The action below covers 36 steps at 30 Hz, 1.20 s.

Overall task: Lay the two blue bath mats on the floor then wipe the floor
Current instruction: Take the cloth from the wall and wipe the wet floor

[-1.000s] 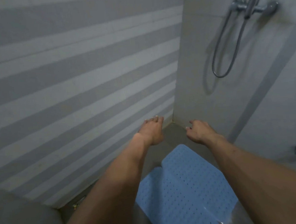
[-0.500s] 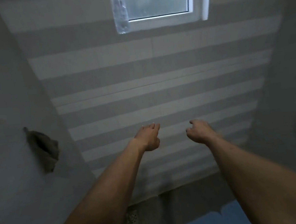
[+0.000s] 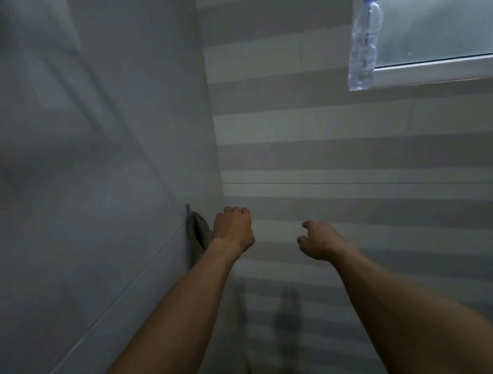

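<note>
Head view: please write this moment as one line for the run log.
left hand: empty, near grey cloth hanging on wall | right hand: empty, fingers curled | bottle: on window ledge | mats: not in view

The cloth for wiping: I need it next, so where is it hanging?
In the head view, the grey cloth hangs on the left wall near the corner, just left of the left hand.
</note>
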Available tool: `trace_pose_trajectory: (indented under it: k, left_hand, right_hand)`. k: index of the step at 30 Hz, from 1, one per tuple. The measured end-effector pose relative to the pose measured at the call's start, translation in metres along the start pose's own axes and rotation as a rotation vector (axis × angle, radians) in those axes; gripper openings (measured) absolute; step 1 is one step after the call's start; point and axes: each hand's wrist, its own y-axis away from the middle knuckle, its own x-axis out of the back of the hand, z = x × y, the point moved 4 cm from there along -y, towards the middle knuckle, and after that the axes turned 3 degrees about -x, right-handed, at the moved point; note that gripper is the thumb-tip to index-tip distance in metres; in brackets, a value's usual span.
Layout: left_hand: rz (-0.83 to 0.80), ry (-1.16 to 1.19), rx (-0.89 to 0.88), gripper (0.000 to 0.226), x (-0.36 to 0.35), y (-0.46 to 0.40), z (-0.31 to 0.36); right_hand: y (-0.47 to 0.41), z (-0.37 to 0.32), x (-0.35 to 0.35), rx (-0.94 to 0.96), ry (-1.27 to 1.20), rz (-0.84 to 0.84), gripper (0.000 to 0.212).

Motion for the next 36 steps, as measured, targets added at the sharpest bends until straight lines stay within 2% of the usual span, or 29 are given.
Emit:
trace_pose_trajectory:
  k: [4,7,10,12,16,24,28,31,33,36]
  left_hand:
    - [0.045,-0.017,0.286,0.034,0.003,0.000,-0.056]
    - [0.035,0.095,0.468,0.026,-0.004,0.001,-0.088]
    - [0.086,0.161,0.561,0.036,-0.013,0.002,-0.107]
    - [0.099,0.153,0.587,0.035,-0.018,0.005,-0.110]
    - [0.129,0.120,0.592,0.021,-0.026,0.006,-0.111]
    - [0.248,0.284,0.649,0.037,-0.039,-0.001,-0.110]
    - [0.205,0.214,0.608,0.037,-0.036,-0.008,-0.108]
    - [0.137,0.156,0.603,0.035,-0.027,-0.019,-0.116]
    - [0.044,0.059,0.532,0.029,-0.016,-0.030,-0.117]
    - [-0.063,-0.032,0.420,0.037,0.010,-0.048,-0.115]
  right_hand:
    - [-0.034,-0.057,-0.024,0.142,0.022,-0.073,0.061]
    - [-0.053,-0.093,-0.040,0.242,0.038,-0.108,0.063]
    - [-0.067,-0.126,-0.055,0.361,0.056,-0.153,0.064]
    - [-0.074,-0.145,-0.064,0.439,0.067,-0.188,0.064]
    - [-0.084,-0.170,-0.082,0.529,0.000,-0.249,0.064]
    - [-0.089,-0.198,-0.103,0.567,-0.191,-0.246,0.046]
    - [-0.095,-0.200,-0.096,0.526,-0.215,-0.247,0.036]
    - [-0.108,-0.199,-0.079,0.550,-0.138,-0.269,0.030]
    - [-0.118,-0.194,-0.063,0.528,-0.128,-0.259,0.030]
    - [-0.133,-0.180,-0.038,0.470,-0.157,-0.191,0.021]
